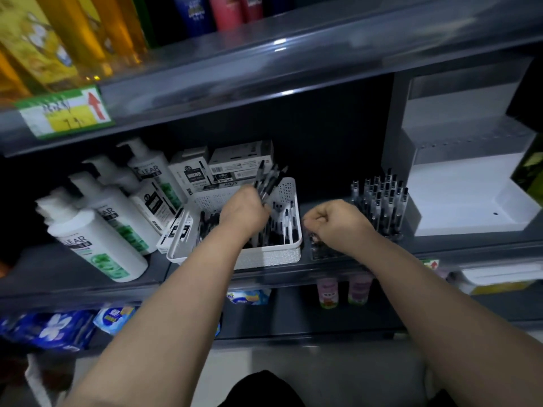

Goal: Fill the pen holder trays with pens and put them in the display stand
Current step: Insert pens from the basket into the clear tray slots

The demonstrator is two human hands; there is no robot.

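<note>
- Pens (pixel 269 180): a bundle of black-capped pens is held by the left grip (pixel 245 212), fingers curled round the barrels, tips fanned upward above the white basket (pixel 270 257), where more loose pens lie.
- Right grip (pixel 335 223): fingers are curled tight, low over a clear pen tray (pixel 321 251) at the front edge of the shelf (pixel 440 245). Whether a pen is pinched inside cannot be told.
- A second tray (pixel 379 201), just behind the right grip, stands full of upright pens. The display stand (pixel 458 201) sits further right and appears to hold no tray yet.
- Risk: the bundle is fanned, not squared. A slackened hold would likely drop pens outside the basket.
- Risk: the clear tray sits at the shelf lip. A hard push while seating a pen could slide it off.
- Risk: the right forearm passes close to the full tray. A careless withdrawal could topple it.
- Risk: dim light makes the tray holes hard to see, so missed insertion is probable.
</note>
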